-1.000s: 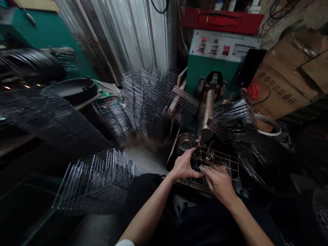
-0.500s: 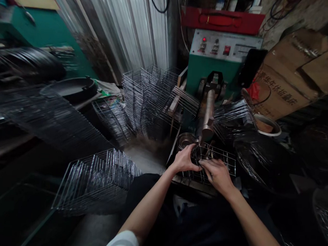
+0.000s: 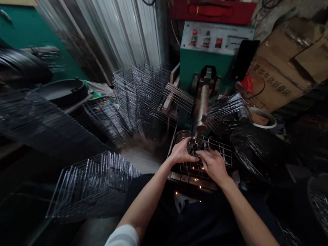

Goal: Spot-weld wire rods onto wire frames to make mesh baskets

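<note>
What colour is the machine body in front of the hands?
The machine body is teal green, best seen in the head view.

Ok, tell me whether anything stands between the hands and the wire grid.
Nothing visible does: the left hand and right hand are both at the wire grid; the metal rod ends close by, not in between.
</note>
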A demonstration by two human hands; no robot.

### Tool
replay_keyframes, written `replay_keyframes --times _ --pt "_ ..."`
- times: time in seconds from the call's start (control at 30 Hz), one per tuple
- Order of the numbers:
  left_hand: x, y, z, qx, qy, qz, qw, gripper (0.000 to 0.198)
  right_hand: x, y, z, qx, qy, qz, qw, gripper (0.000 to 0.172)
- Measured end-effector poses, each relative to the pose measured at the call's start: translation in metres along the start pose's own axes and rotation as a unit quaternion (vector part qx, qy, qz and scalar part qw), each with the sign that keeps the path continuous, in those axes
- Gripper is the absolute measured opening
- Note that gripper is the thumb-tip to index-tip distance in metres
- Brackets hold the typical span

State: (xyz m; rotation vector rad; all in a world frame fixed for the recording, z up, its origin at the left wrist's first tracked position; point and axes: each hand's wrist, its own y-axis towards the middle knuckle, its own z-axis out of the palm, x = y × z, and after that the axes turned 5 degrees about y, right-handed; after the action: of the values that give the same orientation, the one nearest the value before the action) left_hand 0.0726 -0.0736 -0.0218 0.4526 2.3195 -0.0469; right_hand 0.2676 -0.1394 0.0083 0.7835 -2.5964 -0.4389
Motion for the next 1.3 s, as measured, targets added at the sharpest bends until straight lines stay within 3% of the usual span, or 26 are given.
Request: replay_keyframes --times 0.13,0.37,0.63,1.3 --pt "0.004 0.010 -0.003 0.010 -0.017 -0.010 1.000 0.105 -0.006 0.010 0.007 -0.026 0.013 0.000 1.000 0.025" --pt "0.004 0.003 -0.002 -0.028 0.047 0.007 0.998 0.101 -0.005 0.005 0.011 -0.081 0.062 0.034 0.994 0.020" --pt "0.011 0.011 0.000 -0.014 -0.026 0.011 1.000 0.104 -0.004 0.008 0.016 -0.087 0.045 0.048 0.994 0.019" --pt "0.019 0.012 0.013 -0.050 -0.048 0.015 0.997 0.107 -0.009 0.009 0.020 -0.123 0.086 0.066 0.986 0.027"
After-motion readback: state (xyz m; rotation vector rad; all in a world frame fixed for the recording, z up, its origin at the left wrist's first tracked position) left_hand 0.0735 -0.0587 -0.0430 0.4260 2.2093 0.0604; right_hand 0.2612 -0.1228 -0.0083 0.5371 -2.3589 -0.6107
